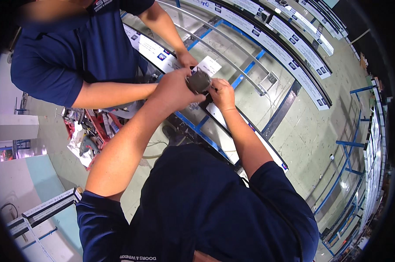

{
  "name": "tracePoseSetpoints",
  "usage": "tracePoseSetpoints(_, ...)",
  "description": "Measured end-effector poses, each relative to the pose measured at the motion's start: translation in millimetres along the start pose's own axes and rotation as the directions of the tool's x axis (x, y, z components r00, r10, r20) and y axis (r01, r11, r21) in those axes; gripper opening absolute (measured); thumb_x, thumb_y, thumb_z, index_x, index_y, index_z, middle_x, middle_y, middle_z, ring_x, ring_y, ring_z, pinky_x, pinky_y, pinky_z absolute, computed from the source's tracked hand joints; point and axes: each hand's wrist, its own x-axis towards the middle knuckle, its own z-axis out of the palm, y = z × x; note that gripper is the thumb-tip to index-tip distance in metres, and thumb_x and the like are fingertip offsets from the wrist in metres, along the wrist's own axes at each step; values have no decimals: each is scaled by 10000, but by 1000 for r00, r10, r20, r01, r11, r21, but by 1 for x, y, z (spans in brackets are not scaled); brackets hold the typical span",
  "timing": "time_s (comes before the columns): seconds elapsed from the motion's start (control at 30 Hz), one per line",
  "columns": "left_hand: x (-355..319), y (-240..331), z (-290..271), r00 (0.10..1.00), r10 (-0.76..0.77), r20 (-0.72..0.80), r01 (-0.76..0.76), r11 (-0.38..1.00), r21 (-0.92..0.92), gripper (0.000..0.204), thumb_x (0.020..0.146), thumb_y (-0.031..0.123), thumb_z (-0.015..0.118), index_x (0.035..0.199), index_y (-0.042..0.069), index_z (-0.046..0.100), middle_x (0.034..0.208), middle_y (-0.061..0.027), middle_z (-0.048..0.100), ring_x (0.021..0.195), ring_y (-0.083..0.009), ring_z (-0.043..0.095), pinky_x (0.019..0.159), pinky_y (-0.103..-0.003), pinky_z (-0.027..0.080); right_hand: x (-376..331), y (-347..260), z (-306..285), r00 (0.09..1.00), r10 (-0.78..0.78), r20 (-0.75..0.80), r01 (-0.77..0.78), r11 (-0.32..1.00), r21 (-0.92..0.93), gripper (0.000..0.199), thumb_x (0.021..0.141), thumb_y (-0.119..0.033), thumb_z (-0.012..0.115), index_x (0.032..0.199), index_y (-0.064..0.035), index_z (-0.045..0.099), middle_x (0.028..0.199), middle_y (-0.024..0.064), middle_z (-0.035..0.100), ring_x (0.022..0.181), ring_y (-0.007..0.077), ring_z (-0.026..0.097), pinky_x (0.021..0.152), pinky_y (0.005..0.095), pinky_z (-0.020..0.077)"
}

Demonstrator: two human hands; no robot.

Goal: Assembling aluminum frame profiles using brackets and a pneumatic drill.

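Observation:
My left hand (pixel 176 89) is wrapped round a dark grey, rounded power tool (pixel 199 81), seen from above, with the thumb stretched to the right. Just right of it, my right hand (pixel 222 94) has its fingers pinched together at the tool's edge; whatever they hold is hidden. Both hands are over a long dark profile with white film (pixel 221 135), lying across a blue metal stand (pixel 212 142). Opposite, a co-worker's hand (pixel 186 59) rests at the same profile, close to a white card (pixel 208 65). The co-worker's other hand is hidden behind my left hand.
Several film-covered profiles (pixel 289 56) lie in rows on blue supports at the far right. Slim metal rails (pixel 223 41) run beyond the hands. Tools, including a grey drill (pixel 89 146), lie on a red cart (pixel 97 126) at left. A blue rack (pixel 352 144) stands right.

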Motion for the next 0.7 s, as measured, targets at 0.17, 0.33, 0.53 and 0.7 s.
tracePoseSetpoints(0.17, 3, -48, 21, 985, 165, 47, -139, 929, -342, 700, 716, 282, 1009, 1230, -74, 694, 1087, -171, 789, 1015, -231, 744, 909, -379, 584, -2, 1, 2, 1000, -1, -16, 0, 1000, -17, 175, 860, -151, 800, 1033, -118, 805, 1056, 103, 792, 1028, 351, 730, 926, 439, 583)
tracePoseSetpoints(0.33, -4, -37, 17, 994, 108, 29, -84, 892, -444, 591, 751, 287, 1001, 1156, -51, 733, 1024, -119, 803, 936, -164, 744, 874, -348, 588, 1, -6, -8, 999, 29, -16, -28, 999, 41, 156, 877, -170, 814, 1027, -128, 806, 1012, 89, 781, 991, 344, 724, 890, 439, 584)
tracePoseSetpoints(0.53, -4, -2, -4, 999, -9, 51, 24, 953, -301, 548, 767, 334, 991, 1107, -26, 758, 1000, -110, 816, 904, -141, 754, 834, -331, 599, 1, -6, -9, 998, -6, -55, 8, 999, 42, 160, 874, -181, 845, 1020, -128, 805, 1001, 69, 781, 972, 329, 721, 871, 431, 587)
tracePoseSetpoints(0.7, 2, 6, -9, 999, 33, 13, -29, 964, -264, 487, 809, 290, 985, 1070, -37, 736, 898, -89, 792, 770, -102, 714, 738, -300, 587, 3, -4, -12, 999, -20, -48, 20, 1000, 11, 155, 890, -195, 835, 1027, -128, 804, 998, 65, 781, 966, 327, 720, 860, 427, 590)
